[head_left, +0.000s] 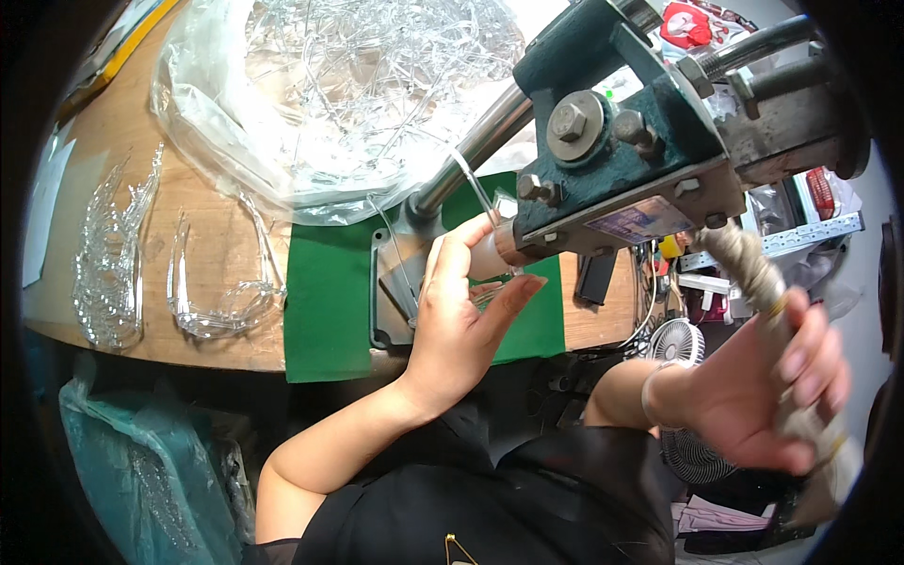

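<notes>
Here, right in the middle, we see the left hand (461, 301) at the low tip of a dark green press (617, 177). Its fingers are bent on one side of the tip and its thumb is on the other, with a gap between them. We can't tell if it is pinching anything. A thin clear strip (469, 174) sticks up beside the fingers, pointing toward 11 o'clock. The press head leans in from 1 o'clock, and its shiny pole (480, 146) goes down to a gray base on a green mat (325, 311).

At 4 o'clock, we find the right hand (753, 400), a bit blurry. Its fingers curl around a long handle (749, 264) wrapped in gray cloth.

At 11 o'clock, a big see-through bag (202, 122) full of clear strips sits on the wooden surface (122, 132). At 9 o'clock, we spot a fat clear bundle (108, 264) near the edge, and just beside it a smaller clear loop (226, 311). A blue-green bag (141, 461) is down at 8 o'clock. Between 3 and 4 o'clock, we see a little white fan (678, 341).
</notes>
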{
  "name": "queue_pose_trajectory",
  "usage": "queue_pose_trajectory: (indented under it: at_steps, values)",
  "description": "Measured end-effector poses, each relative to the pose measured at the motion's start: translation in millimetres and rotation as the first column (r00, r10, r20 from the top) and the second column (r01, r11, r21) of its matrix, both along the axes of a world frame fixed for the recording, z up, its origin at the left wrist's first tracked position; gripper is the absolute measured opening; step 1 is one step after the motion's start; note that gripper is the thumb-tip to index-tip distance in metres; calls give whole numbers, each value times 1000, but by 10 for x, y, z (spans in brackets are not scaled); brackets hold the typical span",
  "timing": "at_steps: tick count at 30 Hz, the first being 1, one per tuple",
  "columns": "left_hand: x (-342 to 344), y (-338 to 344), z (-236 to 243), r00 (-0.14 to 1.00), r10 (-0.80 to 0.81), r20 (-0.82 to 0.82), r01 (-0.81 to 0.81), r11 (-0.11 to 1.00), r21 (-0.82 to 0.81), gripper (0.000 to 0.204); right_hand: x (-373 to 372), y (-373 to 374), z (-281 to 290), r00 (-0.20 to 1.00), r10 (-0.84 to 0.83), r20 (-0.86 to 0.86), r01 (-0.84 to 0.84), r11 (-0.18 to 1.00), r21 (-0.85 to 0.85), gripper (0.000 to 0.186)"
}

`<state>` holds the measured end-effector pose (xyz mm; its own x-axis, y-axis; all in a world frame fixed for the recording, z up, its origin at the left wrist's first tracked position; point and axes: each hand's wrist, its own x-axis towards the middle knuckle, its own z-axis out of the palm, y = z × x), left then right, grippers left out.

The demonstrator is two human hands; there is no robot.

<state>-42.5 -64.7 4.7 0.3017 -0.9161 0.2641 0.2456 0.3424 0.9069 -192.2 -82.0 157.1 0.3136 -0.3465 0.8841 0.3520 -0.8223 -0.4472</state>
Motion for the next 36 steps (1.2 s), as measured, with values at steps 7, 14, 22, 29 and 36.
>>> queue_pose_trajectory:
  at_steps: [7, 14, 22, 29, 36]
  values:
    - [-63, -36, -110, 988, 39, -151, -50, 996, -69, 49, 160, 160, -352, 988, -138, 70, 147, 977, -157, 40]
    - [-16, 39, -6, 983, 137, 124, -141, 990, 20, 51, -45, 1, 181, 998, 39, 56, -46, 991, 128, 38]
    - [232, 265, -36, 971, 121, 204, -122, 992, -10, 55, 53, -288, -567, 872, -477, 105, 478, 878, 17, 71]
    - [830, 896, -264, 954, 272, 127, -300, 866, 401, 47, -39, -424, -1341, 967, -252, -30, 241, 875, 420, 40]
    - [1532, 616, -470, 330, 205, 921, -649, 758, 64, 22, 62, -312, -1389, 959, -223, -177, 266, 924, 274, 24]
